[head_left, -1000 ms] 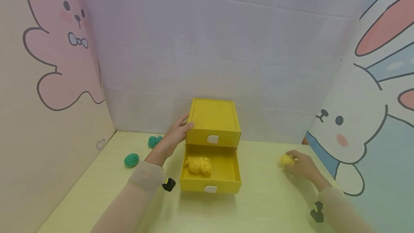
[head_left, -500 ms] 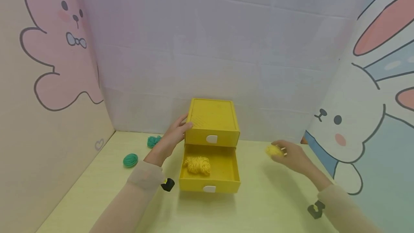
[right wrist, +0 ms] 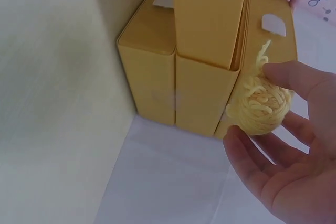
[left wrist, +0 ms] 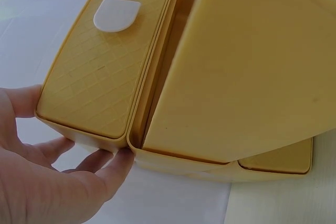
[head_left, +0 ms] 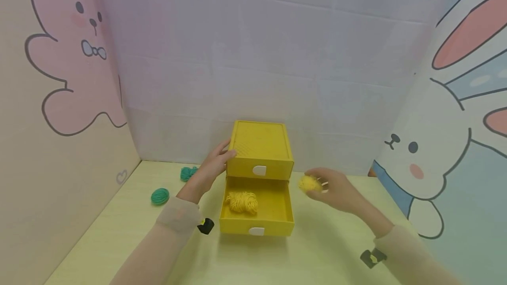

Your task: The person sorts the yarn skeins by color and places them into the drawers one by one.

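Note:
My left hand (head_left: pixel 211 168) rests against the left side of a yellow drawer cabinet (head_left: pixel 261 140), thumb over its top edge, fingers along the side wall. The middle drawer (head_left: pixel 276 199) is pulled out, holding a yellow yarn skein (head_left: pixel 242 202) at its left. To the right of the cabinet, my right hand (head_left: pixel 336 190) holds a yellow yarn ball (head_left: pixel 309 184) in the air between thumb and fingers. A loose strand (right wrist: pixel 264 51) sticks up from this ball in the right wrist view. The drawer below the open one shows only in the wrist views.
Left of the cabinet lie a green yarn ball (head_left: pixel 160 196) and a second green yarn bundle (head_left: pixel 188 173), partly hidden by the left arm. A pale cloth wall (head_left: pixel 222 78) stands close behind the cabinet. Printed side walls bound the table on both sides.
My right hand has lifted the yellow yarn ball off the table at the right and carried it left towards the cabinet. The left hand has stayed on the cabinet.

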Available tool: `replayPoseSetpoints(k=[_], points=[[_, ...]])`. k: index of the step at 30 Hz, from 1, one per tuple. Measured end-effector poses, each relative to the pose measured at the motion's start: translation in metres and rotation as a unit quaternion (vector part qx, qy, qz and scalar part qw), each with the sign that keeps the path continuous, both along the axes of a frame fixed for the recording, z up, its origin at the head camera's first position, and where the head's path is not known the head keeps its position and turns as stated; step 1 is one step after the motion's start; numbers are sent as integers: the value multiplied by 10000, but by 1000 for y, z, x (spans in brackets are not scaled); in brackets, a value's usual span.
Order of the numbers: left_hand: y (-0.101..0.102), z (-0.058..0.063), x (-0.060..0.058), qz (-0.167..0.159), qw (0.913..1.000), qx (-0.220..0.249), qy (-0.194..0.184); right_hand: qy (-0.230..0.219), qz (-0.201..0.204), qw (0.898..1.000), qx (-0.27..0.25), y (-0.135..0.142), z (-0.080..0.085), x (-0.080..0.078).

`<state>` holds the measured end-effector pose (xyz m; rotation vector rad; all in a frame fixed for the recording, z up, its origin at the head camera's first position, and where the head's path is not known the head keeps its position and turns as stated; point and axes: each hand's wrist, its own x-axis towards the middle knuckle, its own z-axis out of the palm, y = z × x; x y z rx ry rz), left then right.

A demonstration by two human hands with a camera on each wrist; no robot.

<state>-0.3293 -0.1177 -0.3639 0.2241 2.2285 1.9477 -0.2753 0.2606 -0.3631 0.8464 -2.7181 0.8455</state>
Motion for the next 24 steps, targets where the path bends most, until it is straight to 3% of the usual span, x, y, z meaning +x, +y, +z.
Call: replayPoseSetpoints(k=[7, 15, 24], points=[[0, 1, 1, -19, 10000, -14, 13, -22, 400, 9992, -11, -32, 7, 6], [0, 0, 0, 29, 10000, 2, -6, 173, 687, 9973, 203, -60, 0, 4], [1, 1, 1, 53, 10000, -13, 1, 233, 773, 9952, 559, -82, -5, 6]])
